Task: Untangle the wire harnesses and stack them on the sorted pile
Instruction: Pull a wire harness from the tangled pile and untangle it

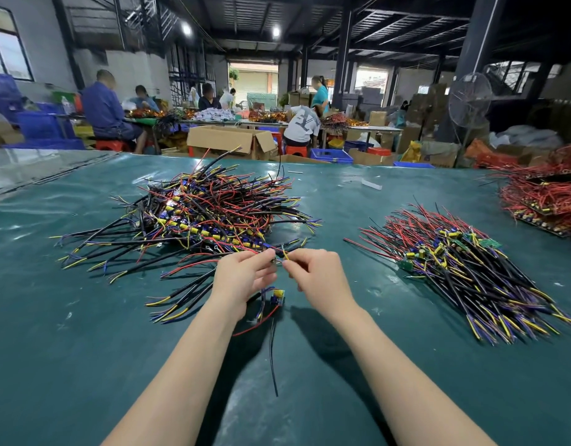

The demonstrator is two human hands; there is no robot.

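The table is covered with a glossy dark-green plastic sheet (84, 317), wrinkled and catching the light. Left of centre on it sits a tangled heap of thin insulated wires (207, 217) in black, red, yellow and blue. Their ends bristle every way, and small blue and yellow components are buried in the knot. Well apart to the right lies the sorted pile (464, 265): the same kind of harnesses laid roughly parallel, red ends up-left, yellow and purple ends fanned toward the near edge. Little green circuit boards show among them.

Both hands are at the near edge of the tangled heap. The left hand (242, 278) pinches a strand between thumb and forefinger, its other fingers curled in. The right hand (316, 280) pinches a short yellow wire tip in the same narrow grip, remaining fingers folded. The two pinches nearly touch. Just below them hangs the wire harness (273, 300) they hold, a small board with a blue block and a yellow part. A red lead curls off to the left and a black lead trails toward the near edge.

At the far right is another heap of red wires (541, 194). Beyond the table stands an open brown cardboard box (226, 140) with its flaps out; I cannot see what is in it. A blue slotted plastic crate (331, 155) sits near it, its contents equally hidden.
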